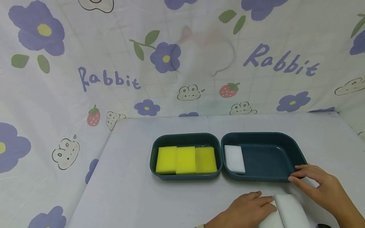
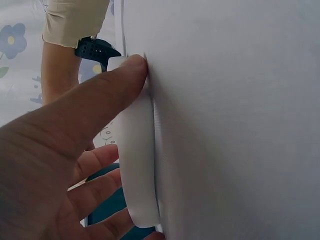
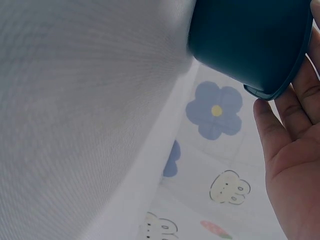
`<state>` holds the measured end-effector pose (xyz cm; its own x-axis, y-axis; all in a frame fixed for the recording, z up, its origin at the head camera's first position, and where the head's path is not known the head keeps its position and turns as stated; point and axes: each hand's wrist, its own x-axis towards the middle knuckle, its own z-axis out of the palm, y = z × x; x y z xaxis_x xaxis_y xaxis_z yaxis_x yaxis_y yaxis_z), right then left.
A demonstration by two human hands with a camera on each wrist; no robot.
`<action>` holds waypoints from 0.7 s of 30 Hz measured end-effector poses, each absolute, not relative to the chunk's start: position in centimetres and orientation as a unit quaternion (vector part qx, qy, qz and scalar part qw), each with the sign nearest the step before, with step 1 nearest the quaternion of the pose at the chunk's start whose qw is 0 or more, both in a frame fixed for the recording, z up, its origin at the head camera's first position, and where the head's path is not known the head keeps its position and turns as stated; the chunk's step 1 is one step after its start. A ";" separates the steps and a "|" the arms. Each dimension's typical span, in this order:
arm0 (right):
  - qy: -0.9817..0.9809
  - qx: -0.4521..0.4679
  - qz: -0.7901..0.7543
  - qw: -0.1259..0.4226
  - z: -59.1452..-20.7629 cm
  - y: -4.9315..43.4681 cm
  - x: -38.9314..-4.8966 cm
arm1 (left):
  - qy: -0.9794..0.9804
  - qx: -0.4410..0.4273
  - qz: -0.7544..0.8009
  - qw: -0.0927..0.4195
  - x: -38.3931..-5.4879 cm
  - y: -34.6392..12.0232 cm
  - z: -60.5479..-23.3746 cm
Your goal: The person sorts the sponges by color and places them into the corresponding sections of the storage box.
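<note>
My left hand (image 1: 243, 210) holds a white sponge block (image 1: 271, 220) at the front of the table, beside a second white block (image 1: 292, 210). In the left wrist view the thumb (image 2: 132, 65) lies at one end of a white block (image 2: 135, 160), with fingers along its far side. My right hand (image 1: 325, 185) grips the right corner of a dark teal tray (image 1: 262, 179) by its rim. In the right wrist view fingers meet the tray's (image 3: 250, 40) rim. One white sponge (image 1: 234, 160) stands inside that tray at its left end.
Left of the tray, touching it, stands a smaller dark teal box (image 1: 185, 177) with three yellow sponges (image 1: 186, 160) in a row. A small dark object (image 1: 323, 225) shows at the bottom right edge. A printed curtain (image 1: 199, 72) hangs behind the white table (image 1: 128, 190).
</note>
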<state>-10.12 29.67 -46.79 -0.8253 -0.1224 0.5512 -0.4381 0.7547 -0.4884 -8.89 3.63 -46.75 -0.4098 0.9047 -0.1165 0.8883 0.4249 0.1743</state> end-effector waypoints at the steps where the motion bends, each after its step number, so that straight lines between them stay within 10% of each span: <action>1: -0.903 0.153 0.313 0.250 -46.8 29.7 -10.1 | 0.837 0.538 0.037 0.088 -8.9 3.6 -46.7; 10: -0.903 0.153 0.317 0.247 -46.7 29.6 -10.2 | 0.846 0.502 0.087 0.155 -9.4 3.6 -46.1; 21: -0.901 0.154 0.318 0.250 -46.8 29.7 -10.1 | 0.838 0.527 0.090 0.109 -9.3 3.1 -46.1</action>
